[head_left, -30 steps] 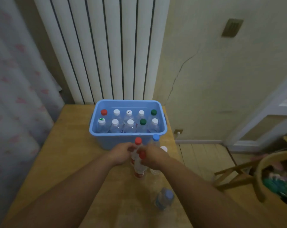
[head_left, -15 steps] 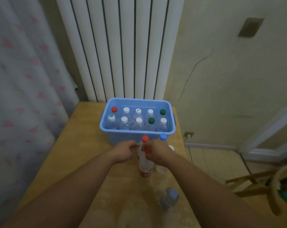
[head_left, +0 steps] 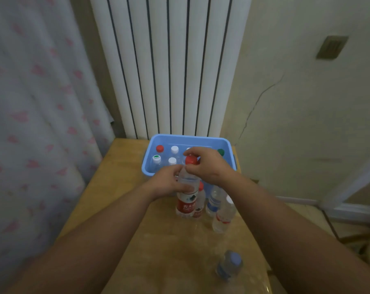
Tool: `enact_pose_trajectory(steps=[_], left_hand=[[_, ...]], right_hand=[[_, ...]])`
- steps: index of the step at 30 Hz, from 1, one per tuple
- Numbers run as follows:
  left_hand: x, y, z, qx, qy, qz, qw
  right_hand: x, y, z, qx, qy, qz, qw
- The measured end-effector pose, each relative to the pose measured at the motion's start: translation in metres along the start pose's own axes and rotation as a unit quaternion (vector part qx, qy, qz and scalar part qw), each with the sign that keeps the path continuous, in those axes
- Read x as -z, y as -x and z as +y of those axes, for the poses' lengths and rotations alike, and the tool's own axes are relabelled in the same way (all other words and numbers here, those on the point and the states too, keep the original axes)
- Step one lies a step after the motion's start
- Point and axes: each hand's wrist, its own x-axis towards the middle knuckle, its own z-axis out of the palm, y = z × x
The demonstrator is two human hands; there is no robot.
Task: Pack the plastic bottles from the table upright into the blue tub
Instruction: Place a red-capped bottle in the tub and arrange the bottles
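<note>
Wooden table [head_left: 120, 209], read near to far; a blue-capped bottle [head_left: 229, 265] stands alone by the near edge, close beside the right forearm, where a careless pull-back could well knock it to the floor; further on, three standing bottles [head_left: 214, 201] crowd just beside the red-capped bottle [head_left: 186, 200]; the left hand [head_left: 169, 184] wraps curled fingers round its upper body, while the right hand [head_left: 209, 166] pinches its cap [head_left: 191, 160]; whether its base is off the table cannot be told; a swinging base would likely topple the neighbours; a hard squeeze may buckle the thin plastic; beyond, the blue tub [head_left: 188, 137] holds upright bottles [head_left: 174, 149] in rows, which a low entry over the rim could tip.
</note>
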Motion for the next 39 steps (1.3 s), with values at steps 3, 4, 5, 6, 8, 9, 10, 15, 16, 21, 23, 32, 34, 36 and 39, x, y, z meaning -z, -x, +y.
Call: enact_pose_trajectory(steps=[3,4,5,6,8,9,10,15,16,21,23,32,34,36,39], left_hand=[[0.017,-0.001,0.005,-0.008,-0.005,0.021,1.000],[0.022,-0.002,0.007,-0.012,-0.005,0.025,1.000],[0.028,-0.003,0.008,-0.015,-0.006,0.028,0.999],[0.034,-0.004,0.009,-0.019,-0.006,0.030,0.999],[0.045,-0.006,0.010,-0.024,0.006,0.032,0.999],[0.052,-0.008,0.010,-0.026,0.015,0.032,0.999],[0.059,-0.010,0.009,-0.030,0.025,0.031,0.999],[0.096,-0.021,0.015,-0.047,0.038,0.025,0.998],[0.102,-0.024,0.016,-0.050,0.037,0.026,0.998],[0.137,-0.047,0.017,-0.058,0.025,0.031,0.998],[0.148,-0.057,0.017,-0.064,0.019,0.032,0.997],[0.179,-0.104,0.020,-0.077,0.040,0.029,0.996],[0.182,-0.118,0.020,-0.079,0.045,0.040,0.995],[0.185,-0.133,0.019,-0.078,0.049,0.052,0.994],[0.187,-0.155,0.015,-0.075,0.052,0.069,0.993]], right_hand=[[0.004,-0.008,-0.016,0.006,-0.024,0.015,1.000],[0.004,-0.012,-0.020,0.008,-0.024,0.019,1.000],[0.005,-0.015,-0.024,0.011,-0.023,0.022,0.999],[0.005,-0.020,-0.029,0.011,-0.021,0.025,0.999],[0.005,-0.028,-0.037,0.008,-0.025,0.032,0.999],[0.005,-0.032,-0.041,0.007,-0.028,0.036,0.999],[0.005,-0.036,-0.046,0.009,-0.031,0.042,0.999],[0.003,-0.061,-0.069,0.017,-0.025,0.085,0.996],[0.003,-0.067,-0.074,0.018,-0.023,0.091,0.995],[0.003,-0.095,-0.093,0.014,-0.027,0.117,0.993],[0.003,-0.105,-0.097,0.014,-0.022,0.132,0.991],[0.009,-0.159,-0.099,0.010,-0.023,0.148,0.989],[0.012,-0.174,-0.096,0.013,-0.021,0.148,0.989],[0.015,-0.190,-0.092,0.013,-0.018,0.143,0.989],[0.015,-0.213,-0.081,0.020,0.003,0.139,0.990]])
